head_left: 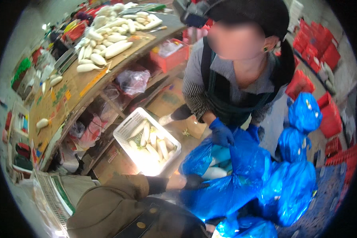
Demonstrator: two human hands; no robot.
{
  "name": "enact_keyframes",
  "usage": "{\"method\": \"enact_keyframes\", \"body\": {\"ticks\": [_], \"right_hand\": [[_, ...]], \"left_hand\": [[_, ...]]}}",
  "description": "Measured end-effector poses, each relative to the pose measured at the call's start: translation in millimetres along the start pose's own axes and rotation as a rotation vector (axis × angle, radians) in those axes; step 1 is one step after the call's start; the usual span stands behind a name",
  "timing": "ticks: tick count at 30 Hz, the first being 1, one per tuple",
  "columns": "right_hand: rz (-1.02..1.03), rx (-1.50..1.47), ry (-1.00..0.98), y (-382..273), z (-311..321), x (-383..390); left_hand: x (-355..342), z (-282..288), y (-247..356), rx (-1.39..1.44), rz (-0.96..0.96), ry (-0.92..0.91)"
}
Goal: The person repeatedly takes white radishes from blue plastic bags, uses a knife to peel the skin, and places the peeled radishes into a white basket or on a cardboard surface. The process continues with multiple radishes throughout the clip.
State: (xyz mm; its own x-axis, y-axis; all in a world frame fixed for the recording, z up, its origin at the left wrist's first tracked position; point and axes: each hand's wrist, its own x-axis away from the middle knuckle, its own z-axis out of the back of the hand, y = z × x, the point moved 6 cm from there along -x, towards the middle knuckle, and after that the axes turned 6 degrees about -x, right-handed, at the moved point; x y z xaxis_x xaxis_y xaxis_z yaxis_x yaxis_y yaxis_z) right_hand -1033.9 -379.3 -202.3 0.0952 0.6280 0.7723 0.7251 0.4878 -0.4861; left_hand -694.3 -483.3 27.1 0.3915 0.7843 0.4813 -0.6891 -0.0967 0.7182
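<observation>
In its dark glove, my left hand (195,182) is closed on the near left edge of an open blue plastic bag (226,194). White radishes (214,173) show inside the bag's mouth. Across from me, a co-worker's blue-gloved hand (222,133) grips the far rim, and their other gloved hand (253,133) is partly hidden behind the plastic. A small patch of skin at the lower edge, beside the bag, may belong to my right arm; the fingers of that hand are hidden.
A white plastic crate (125,129) of radishes stands on the floor to the left. Several filled blue bags (289,190) crowd the right. A long wooden table (67,93) holds a radish pile (111,39); red crates (317,43) are stacked at the far right.
</observation>
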Motion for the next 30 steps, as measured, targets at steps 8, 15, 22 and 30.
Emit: {"method": "enact_keyframes", "body": {"ticks": [8,15,22,30], "right_hand": [[0.101,0.287,-0.192,48.4,-139.9,132.0],[-0.047,0.648,-0.696,255.3,-305.2,313.2],[0.482,1.573,-1.947,513.4,-451.9,511.7],[-1.259,0.728,-1.026,777.7,-529.8,585.6]], "left_hand": [[143.1,7.6,-134.9,0.319,0.097,0.156],[429.6,218.1,-156.3,0.013,-0.047,0.705],[693.6,354.8,-143.3,-0.394,0.1,1.034],[925.8,310.0,-303.8,-0.767,0.414,1.667]]}}
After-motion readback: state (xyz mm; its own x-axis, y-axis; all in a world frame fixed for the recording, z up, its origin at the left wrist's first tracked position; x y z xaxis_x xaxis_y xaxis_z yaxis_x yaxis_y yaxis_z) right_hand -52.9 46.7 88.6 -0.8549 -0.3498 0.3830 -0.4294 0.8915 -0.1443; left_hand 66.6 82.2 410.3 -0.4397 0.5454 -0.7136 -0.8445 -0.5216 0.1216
